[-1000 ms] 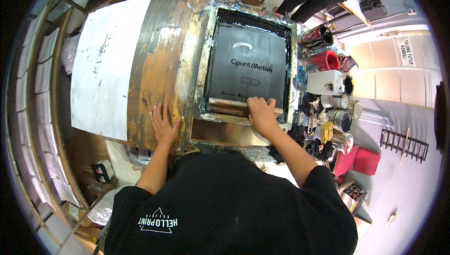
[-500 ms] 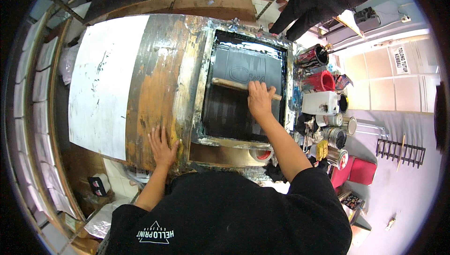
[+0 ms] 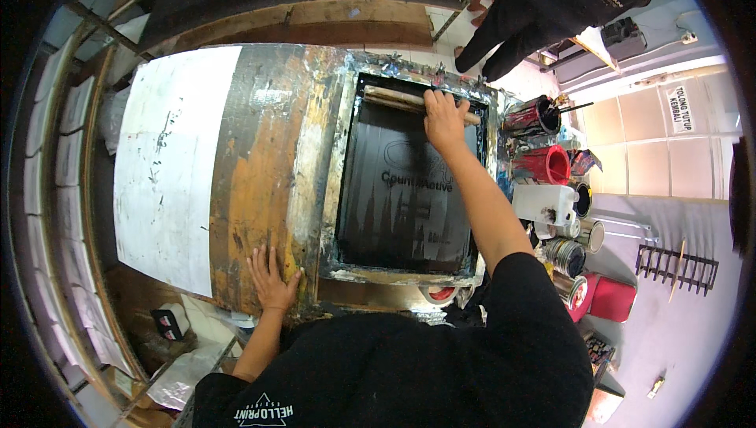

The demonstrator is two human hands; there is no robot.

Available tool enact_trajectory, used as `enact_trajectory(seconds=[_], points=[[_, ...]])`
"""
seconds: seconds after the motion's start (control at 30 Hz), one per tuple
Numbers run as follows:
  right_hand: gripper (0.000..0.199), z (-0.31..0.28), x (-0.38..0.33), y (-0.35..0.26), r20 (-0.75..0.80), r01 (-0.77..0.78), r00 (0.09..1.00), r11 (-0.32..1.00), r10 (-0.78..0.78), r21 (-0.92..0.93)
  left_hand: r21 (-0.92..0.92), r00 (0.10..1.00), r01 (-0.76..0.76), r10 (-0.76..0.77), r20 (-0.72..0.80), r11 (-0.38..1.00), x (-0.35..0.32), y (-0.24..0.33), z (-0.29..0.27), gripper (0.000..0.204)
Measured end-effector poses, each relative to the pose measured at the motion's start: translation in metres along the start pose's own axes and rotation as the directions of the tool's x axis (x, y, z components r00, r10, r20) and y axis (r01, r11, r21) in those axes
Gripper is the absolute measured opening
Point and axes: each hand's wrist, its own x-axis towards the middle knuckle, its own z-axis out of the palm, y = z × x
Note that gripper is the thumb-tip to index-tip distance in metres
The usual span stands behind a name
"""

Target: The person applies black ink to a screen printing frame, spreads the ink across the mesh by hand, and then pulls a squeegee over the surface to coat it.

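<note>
My right hand (image 3: 446, 121) grips the wooden handle of a squeegee (image 3: 394, 99) near its right end. The squeegee lies across the far end of a framed printing screen (image 3: 402, 215), whose mesh is dark with black ink and shows faint lettering. Paint-crusted wood forms the screen's frame (image 3: 335, 168). On the stained wooden table (image 3: 256, 168), left of that frame, my left hand (image 3: 273, 280) rests flat with its fingers spread. The squeegee's blade is hidden under the handle.
A white sheet (image 3: 169, 168) covers the table's left part. Red paint cans (image 3: 543, 164), a white jerrycan (image 3: 543, 203) and several tins crowd the right side. Paper stacks fill the left rack (image 3: 71, 168). Another person (image 3: 543, 11) stands at the far right.
My right hand has pushed the squeegee away from me, from mid-screen to the far end. More of the inked mesh and its lettering shows. My left hand stays on the table.
</note>
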Motion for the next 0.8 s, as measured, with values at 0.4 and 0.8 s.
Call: enact_trajectory(seconds=[0.4,0.8], points=[[0.039,-0.009,0.024,0.022,0.108,0.043,0.992,0.986,-0.062,0.163,-0.130,0.999,-0.019,0.015,-0.032,0.991,-0.001,-0.003,0.001,0.078],[0.044,-0.075,-0.014,0.008,-0.023,0.016,1.000,0.980,-0.012,0.201,-0.700,0.995,0.006,-0.074,-0.066,0.714,0.029,0.086,-0.101,0.041]])
